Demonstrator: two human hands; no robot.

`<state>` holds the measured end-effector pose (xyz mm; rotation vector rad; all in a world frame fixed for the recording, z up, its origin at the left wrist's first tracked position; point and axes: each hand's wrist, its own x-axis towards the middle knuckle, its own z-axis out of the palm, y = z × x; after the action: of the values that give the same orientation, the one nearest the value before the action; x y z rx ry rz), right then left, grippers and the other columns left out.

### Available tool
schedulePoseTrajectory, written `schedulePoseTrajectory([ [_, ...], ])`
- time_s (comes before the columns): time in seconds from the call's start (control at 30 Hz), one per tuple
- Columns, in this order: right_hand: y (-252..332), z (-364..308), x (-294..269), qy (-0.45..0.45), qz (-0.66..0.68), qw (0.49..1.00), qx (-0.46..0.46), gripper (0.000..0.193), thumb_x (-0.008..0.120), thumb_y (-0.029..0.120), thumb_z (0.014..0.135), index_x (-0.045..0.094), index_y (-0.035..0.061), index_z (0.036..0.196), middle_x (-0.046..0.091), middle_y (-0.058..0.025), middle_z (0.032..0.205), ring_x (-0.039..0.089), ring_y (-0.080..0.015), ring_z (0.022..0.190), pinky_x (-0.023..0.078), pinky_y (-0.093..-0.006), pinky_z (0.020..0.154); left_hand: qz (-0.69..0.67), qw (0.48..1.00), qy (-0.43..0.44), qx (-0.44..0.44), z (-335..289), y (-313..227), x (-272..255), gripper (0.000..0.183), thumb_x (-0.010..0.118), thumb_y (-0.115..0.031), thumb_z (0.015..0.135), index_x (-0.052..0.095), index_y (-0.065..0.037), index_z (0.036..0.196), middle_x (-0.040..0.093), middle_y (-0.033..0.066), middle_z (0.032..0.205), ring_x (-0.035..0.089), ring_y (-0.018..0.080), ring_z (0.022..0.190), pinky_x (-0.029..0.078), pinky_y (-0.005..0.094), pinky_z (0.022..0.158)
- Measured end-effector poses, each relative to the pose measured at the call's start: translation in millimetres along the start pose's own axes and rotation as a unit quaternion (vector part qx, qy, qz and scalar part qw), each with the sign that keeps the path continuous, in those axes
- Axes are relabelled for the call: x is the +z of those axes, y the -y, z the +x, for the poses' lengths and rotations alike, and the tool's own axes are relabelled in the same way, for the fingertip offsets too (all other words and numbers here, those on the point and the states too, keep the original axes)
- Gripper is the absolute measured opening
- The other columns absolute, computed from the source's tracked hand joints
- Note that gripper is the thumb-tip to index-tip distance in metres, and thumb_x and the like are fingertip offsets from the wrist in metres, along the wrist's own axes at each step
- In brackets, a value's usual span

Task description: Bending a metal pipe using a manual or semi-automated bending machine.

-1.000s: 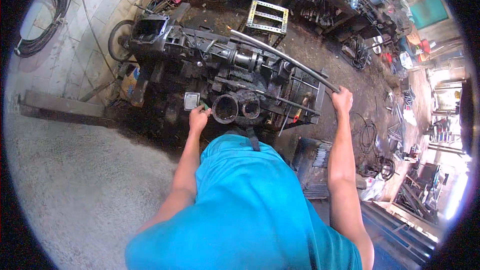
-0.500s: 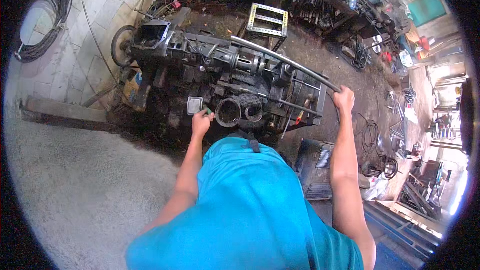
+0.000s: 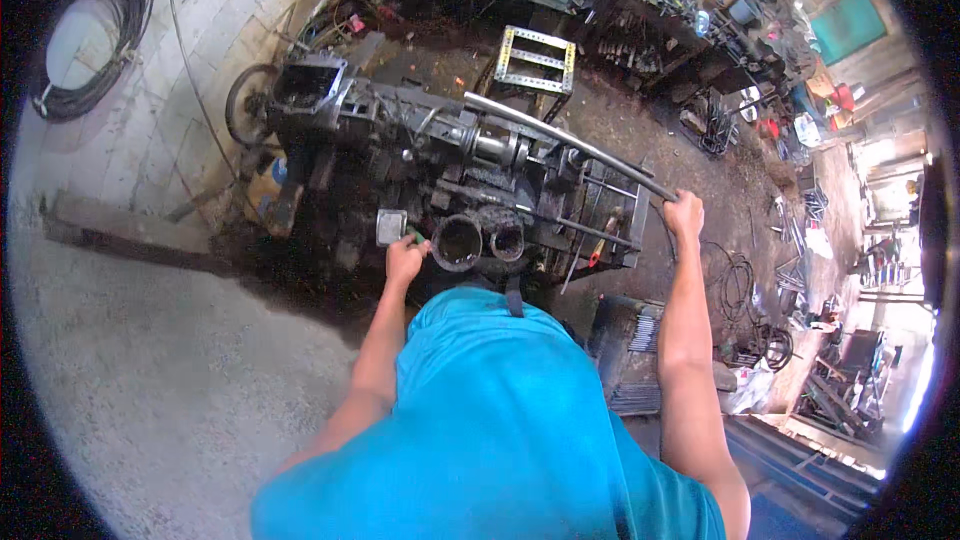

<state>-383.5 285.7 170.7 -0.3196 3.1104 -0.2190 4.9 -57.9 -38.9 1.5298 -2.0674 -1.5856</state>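
My right hand (image 3: 684,213) is closed around the near right end of a long grey metal bar (image 3: 570,137). The bar slants up and leftward above a greasy dark lathe-like machine (image 3: 490,148). Closed on a short green handle (image 3: 416,237), my left hand (image 3: 406,260) is low over the machine's front side; what the handle belongs to is hidden. Just beyond that hand sits a small pale rectangular container (image 3: 391,227). To its right are a round dark pot (image 3: 458,242) and a smaller round tin (image 3: 507,240).
A metal-framed stool (image 3: 537,58) stands behind the machine. Cluttered workbenches (image 3: 640,15) line the back. A red-handled tool (image 3: 597,252) lies at the machine's right end. Cable coils (image 3: 728,275) lie on the floor at right; a block wall (image 3: 205,50) rises at left.
The whole view has shifted slightly, so the scene sits lower in the picture. Both hands keep their holds, with little other visible movement.
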Motion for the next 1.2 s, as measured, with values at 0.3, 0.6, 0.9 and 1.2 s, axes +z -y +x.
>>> schedulePoseTrajectory([
  [0.3,0,1,2,0.025,-0.017,1.0,0.008,0.027,0.055,0.017,0.071,0.069,0.0092,0.093,0.064,-0.0237,0.094,0.062,-0.0398,0.092,0.049,-0.0474,0.082,-0.043,0.999,0.012,0.017,-5,-15,-2,0.019,0.068,-0.015,0.078,0.067,0.004,0.082,0.066,0.0099,0.069,0.06,0.0158,0.063,0.045,0.03,0.063],
  [0.6,-10,1,10,0.003,0.007,1.0,-0.005,0.029,0.056,0.019,0.072,0.069,0.0102,0.096,0.064,-0.0237,0.094,0.062,-0.0406,0.091,0.048,-0.0478,0.082,-0.077,0.997,-0.018,-0.013,-18,-38,-4,0.037,0.069,-0.013,0.077,0.063,0.009,0.106,0.069,0.0098,0.074,0.061,0.0119,0.068,0.047,0.0275,0.064],
  [0.9,-8,2,7,-0.006,0.002,1.0,0.008,0.027,0.054,0.016,0.07,0.068,0.0081,0.091,0.064,-0.025,0.092,0.06,-0.0435,0.09,0.048,-0.0494,0.081,-0.045,0.998,0.005,-0.05,-12,-29,-1,0.048,0.071,-0.016,0.076,0.058,0.008,0.115,0.069,0.0119,0.078,0.064,0.0143,0.072,0.048,0.0285,0.07],
  [1.2,-14,3,23,-0.013,0.016,1.0,0.002,0.026,0.06,0.021,0.07,0.069,0.0065,0.09,0.064,-0.0252,0.089,0.062,-0.0408,0.09,0.048,-0.047,0.079,-0.059,0.998,-0.015,-0.006,-7,-26,-2,0.042,0.07,-0.016,0.076,0.061,0.008,0.11,0.068,0.0124,0.076,0.063,0.0154,0.069,0.047,0.0287,0.067],
])
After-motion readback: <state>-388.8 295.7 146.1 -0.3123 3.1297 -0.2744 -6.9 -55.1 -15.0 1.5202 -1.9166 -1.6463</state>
